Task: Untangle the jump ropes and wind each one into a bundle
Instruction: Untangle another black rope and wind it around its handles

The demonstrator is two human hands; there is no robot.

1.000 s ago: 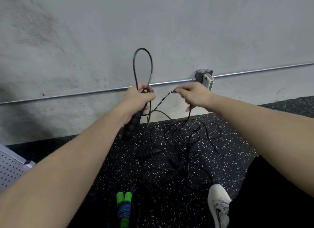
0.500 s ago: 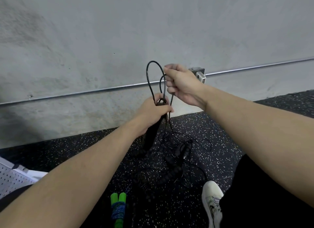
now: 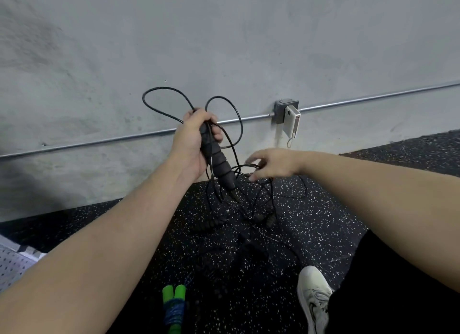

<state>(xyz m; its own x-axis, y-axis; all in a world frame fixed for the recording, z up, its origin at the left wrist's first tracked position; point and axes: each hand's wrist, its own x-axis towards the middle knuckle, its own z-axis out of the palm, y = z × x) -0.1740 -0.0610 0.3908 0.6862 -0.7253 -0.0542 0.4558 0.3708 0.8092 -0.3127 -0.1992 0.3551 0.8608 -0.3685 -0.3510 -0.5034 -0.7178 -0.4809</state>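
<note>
Left hand point(image 3: 193, 139) gripped a black rope handle point(image 3: 216, 157) with two cord loops point(image 3: 161, 102) raised against the wall | right hand point(image 3: 271, 164), fingers spread, reached into loose cord, holding nothing | tangled ropes point(image 3: 249, 221) lay on the speckled floor point(image 3: 311, 221) | green-handled rope point(image 3: 174, 306) lay bundled nearby.

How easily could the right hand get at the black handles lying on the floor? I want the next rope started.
Probably yes: the right hand is open and holds nothing, hovering above the black handles, with only loose cord between.
</note>
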